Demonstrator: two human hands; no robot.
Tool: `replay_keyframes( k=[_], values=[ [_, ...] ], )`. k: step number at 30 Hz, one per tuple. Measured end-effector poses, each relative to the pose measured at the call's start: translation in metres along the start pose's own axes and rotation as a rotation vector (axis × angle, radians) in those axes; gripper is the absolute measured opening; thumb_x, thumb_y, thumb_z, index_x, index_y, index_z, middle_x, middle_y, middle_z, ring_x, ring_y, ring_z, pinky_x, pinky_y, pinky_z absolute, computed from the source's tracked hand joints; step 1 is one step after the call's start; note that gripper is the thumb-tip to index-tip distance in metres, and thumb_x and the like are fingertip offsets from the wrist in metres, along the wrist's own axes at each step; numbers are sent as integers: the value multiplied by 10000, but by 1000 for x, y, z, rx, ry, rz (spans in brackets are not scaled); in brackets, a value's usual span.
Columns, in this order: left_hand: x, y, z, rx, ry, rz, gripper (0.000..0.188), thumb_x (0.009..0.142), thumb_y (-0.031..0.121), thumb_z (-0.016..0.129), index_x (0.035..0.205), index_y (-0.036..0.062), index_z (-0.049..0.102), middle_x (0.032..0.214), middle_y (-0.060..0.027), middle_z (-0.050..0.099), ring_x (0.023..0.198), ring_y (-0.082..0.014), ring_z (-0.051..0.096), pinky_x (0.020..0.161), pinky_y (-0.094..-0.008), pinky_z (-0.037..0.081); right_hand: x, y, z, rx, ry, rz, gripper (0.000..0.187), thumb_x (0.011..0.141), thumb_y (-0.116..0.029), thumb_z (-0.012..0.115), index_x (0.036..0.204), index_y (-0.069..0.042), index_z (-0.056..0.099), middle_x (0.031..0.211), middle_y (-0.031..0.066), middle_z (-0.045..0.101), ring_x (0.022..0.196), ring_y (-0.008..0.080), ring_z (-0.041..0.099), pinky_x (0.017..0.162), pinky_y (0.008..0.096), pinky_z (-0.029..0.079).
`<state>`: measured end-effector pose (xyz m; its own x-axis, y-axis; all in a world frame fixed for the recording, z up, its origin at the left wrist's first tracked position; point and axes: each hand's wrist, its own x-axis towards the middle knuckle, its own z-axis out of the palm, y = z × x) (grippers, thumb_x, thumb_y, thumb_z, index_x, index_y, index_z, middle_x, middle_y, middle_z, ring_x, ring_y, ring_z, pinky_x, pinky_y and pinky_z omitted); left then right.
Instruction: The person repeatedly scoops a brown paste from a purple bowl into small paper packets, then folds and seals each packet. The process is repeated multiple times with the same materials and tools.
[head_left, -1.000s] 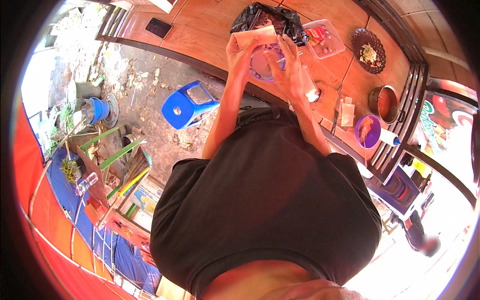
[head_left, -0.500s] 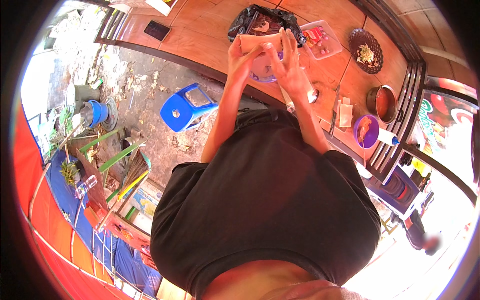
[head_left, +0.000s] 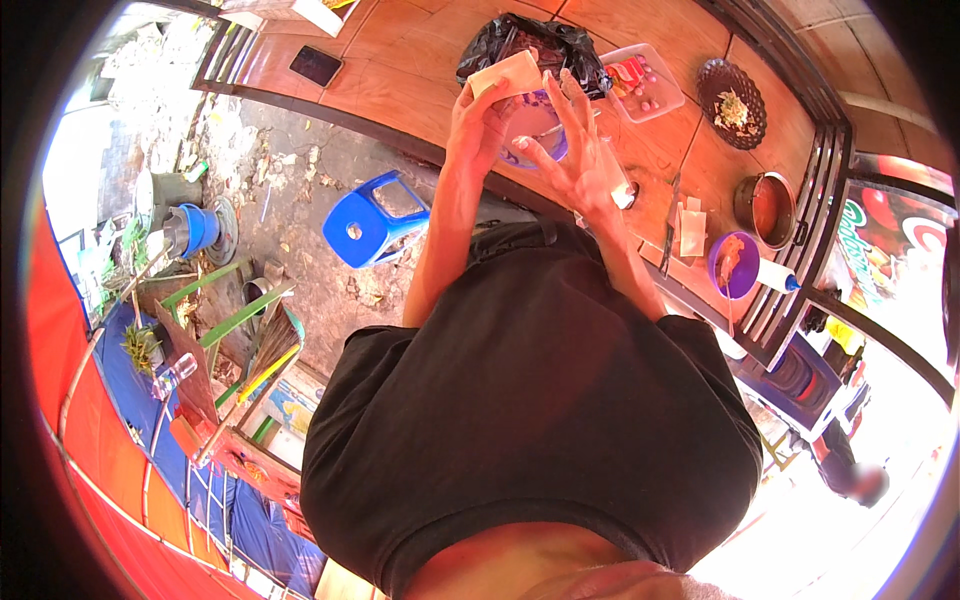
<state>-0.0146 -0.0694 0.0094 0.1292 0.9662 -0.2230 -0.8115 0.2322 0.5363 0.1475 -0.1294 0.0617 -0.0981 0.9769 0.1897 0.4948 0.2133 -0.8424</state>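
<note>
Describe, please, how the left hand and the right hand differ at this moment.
The left hand grips a pale piece; the right hand holds nothing that I can see.
The left hand is closed around its load, while the right hand is open and spread.
The left hand is at the left of the patterned bowl, the right hand at its right.
Both are bare.

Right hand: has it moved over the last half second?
Yes: the right hand has drawn back toward the black shirt, judged against the clear plastic tray.
</note>
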Motion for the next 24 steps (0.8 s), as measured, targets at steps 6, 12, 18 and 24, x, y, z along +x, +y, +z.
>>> replay_keyframes(
  k=[6, 12, 18, 24],
  values=[
    [-1, 1, 0, -10, -16, -39, 280, 971, 45, 688, 1239, 35, 608, 1182, -105, 706, 1026, -164, 711, 850, -303, 624, 1, 4, 6, -38, 54, -86, 930, 847, -526, 791, 1576, -83, 419, 1636, 270, 275, 1462, 479, 338, 1186, 587, 279],
    [0, 0, -5, 9, -3, -32, 275, 965, 43, 692, 1228, 47, 612, 1163, -79, 709, 1037, -166, 706, 866, -309, 617, 4, 8, 4, -193, 61, -85, 871, 861, -504, 782, 1551, -81, 459, 1623, 279, 297, 1457, 476, 346, 1172, 596, 283],
    [1, -1, -11, -57, -37, -31, 278, 963, 29, 693, 1226, 56, 608, 1138, -70, 704, 1036, -173, 703, 868, -315, 611, 7, 10, -1, 56, 188, -88, 513, 936, -315, 744, 1356, -37, 644, 1507, 237, 470, 1351, 392, 518, 1090, 465, 452],
    [-1, -1, -7, 16, -49, -4, 255, 961, 16, 689, 1198, 52, 601, 1177, -97, 695, 1060, -190, 700, 892, -329, 604, 19, 7, 0, 185, 309, -2, 312, 892, -204, 780, 1126, -3, 739, 1312, 218, 609, 1205, 369, 625, 1008, 454, 504]
  ],
)
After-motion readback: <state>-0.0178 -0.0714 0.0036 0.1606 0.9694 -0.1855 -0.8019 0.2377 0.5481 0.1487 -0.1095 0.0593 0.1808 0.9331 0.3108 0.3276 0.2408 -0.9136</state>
